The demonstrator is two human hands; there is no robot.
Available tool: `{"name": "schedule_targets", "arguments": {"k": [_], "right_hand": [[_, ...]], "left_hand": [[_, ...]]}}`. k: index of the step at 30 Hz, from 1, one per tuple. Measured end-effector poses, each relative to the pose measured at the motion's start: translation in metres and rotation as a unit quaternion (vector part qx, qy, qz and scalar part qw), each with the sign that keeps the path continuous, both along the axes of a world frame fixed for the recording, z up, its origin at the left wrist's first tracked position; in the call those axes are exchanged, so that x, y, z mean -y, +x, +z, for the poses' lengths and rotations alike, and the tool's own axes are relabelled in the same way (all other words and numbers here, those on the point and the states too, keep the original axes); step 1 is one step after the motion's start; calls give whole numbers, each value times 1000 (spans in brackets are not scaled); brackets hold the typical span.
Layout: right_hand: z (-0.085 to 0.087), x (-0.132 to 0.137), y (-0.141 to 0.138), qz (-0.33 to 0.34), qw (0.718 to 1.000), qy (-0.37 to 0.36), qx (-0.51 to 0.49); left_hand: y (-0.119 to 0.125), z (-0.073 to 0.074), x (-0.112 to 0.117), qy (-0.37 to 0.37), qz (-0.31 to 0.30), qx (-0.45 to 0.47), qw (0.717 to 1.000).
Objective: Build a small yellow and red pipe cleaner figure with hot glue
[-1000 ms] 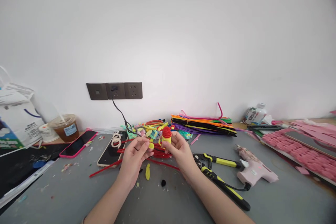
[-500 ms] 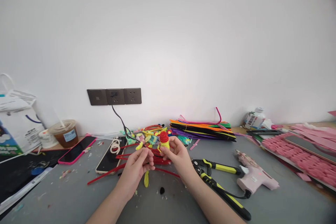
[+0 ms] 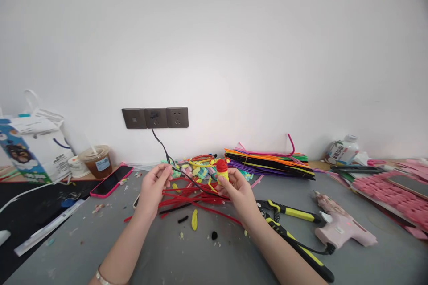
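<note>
My right hand (image 3: 238,186) is closed around a small figure (image 3: 222,173) made of fuzzy pipe cleaner, with a red top and a yellow lower part, held upright above the table. My left hand (image 3: 155,187) is pinched, its fingertips beside the black power cable (image 3: 161,143); what it holds, if anything, cannot be made out. Red pipe cleaners (image 3: 197,198) lie below and between the hands. Nearer to me are a yellow fuzzy piece (image 3: 194,220), a short black piece (image 3: 183,219) and a black round bit (image 3: 214,235).
Yellow-handled pliers (image 3: 294,213) and a pink glue gun (image 3: 341,227) lie to the right. Behind are bundled pipe cleaners (image 3: 267,164) and colourful scraps (image 3: 194,170). At left stand a drink cup (image 3: 98,164) and a pink-cased phone (image 3: 112,181).
My left hand has moved left and up, away from the figure, towards the cable. My right hand still holds the figure. The whole view has shifted slightly.
</note>
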State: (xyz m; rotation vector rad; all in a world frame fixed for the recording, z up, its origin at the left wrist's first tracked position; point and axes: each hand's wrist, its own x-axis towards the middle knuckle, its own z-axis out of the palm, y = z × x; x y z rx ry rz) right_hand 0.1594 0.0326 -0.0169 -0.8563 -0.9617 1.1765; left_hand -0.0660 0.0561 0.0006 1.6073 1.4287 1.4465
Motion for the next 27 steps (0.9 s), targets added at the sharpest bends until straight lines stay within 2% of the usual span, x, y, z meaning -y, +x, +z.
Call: {"name": "schedule_targets", "arguments": {"k": [5, 9, 14, 18, 21, 27], "right_hand": [[0, 0, 1, -11, 1000, 3, -6], [0, 1, 1, -10, 1000, 4, -7], [2, 2, 0, -7, 1000, 4, -6], [4, 2, 0, -3, 1000, 2, -4], [2, 3, -1, -1, 1000, -1, 4], [-5, 0, -1, -9, 1000, 0, -3]], "left_hand": [[-13, -12, -11, 9, 20, -166, 986], [-7, -24, -8, 2, 12, -320, 947], [-5, -30, -5, -9, 10, -441, 897], [-4, -31, -5, -19, 11, -495, 869], [-2, -30, -5, -27, 17, -514, 857], [-1, -22, -3, -21, 30, -507, 861]]}}
